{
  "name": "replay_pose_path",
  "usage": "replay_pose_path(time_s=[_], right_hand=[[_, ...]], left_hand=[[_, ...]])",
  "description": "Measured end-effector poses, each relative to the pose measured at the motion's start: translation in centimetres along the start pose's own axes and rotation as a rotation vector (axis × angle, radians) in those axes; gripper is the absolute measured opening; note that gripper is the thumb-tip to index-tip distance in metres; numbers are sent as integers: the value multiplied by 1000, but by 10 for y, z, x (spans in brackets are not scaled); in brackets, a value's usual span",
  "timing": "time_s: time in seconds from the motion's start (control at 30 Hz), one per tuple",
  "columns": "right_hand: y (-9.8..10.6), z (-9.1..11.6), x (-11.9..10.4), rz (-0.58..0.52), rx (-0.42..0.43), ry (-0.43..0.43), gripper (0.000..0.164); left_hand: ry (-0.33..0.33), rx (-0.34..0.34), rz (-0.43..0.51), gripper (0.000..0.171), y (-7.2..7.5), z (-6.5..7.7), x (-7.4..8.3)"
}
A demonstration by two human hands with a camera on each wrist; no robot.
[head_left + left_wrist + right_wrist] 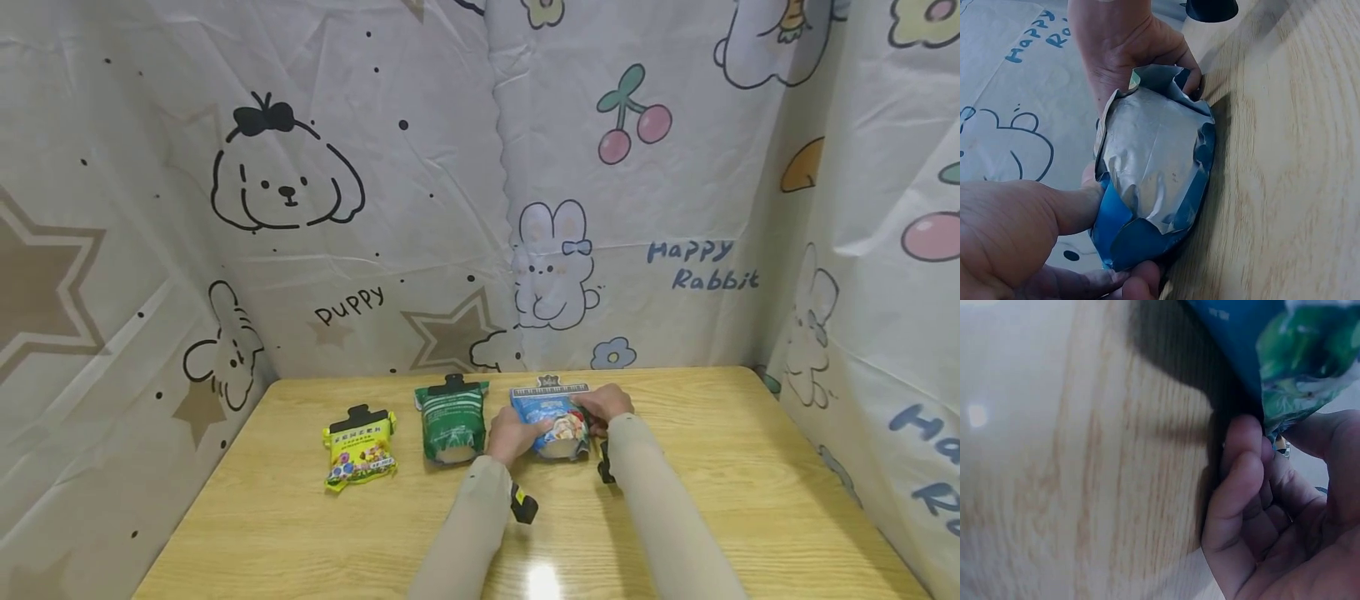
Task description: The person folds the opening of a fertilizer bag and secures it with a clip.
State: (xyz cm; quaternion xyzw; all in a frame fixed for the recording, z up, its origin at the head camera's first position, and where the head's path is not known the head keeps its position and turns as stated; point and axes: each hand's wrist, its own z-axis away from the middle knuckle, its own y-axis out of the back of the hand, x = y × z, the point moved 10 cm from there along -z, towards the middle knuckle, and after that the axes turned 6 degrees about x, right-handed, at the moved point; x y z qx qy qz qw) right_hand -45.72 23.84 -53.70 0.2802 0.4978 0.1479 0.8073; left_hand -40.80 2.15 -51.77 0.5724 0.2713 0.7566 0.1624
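Note:
A blue packaged bag [562, 429] lies near the table's back edge, its top closed by a clip with a piano-key pattern [551, 389]. My left hand [512, 435] grips its left side, thumb over the front and fingers round the lower edge. On the other side, my right hand [606, 406] pinches the bag's right edge between thumb and fingers. The left wrist view shows the bag's folded silver bottom [1154, 150] between both hands. In the right wrist view, curled fingers [1235, 494] meet the bag's green-printed edge [1304, 381], close to the tabletop.
Left of the blue bag lies a green bag [453, 421] with a black clip [453, 383]. Farther left is a smaller yellow bag [362, 450], also with a black clip [360, 416]. A printed cloth [420, 208] hangs behind and beside the wooden table [300, 533].

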Motion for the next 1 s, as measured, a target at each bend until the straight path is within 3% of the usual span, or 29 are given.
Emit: replay_pose_path(time_s=[0.4, 0.63, 0.8, 1.0], right_hand=[[9, -3, 14, 0, 36, -15, 48], [11, -7, 10, -23, 28, 76, 43], [28, -12, -2, -94, 87, 195, 47], [73, 3, -45, -221, 231, 325, 32]], left_hand=[[11, -28, -35, 70, -11, 1, 2], [-120, -79, -117, 64, -5, -1, 11], [-246, -61, -221, 47, 16, -6, 29], [-365, 76, -271, 53, 56, -9, 63]])
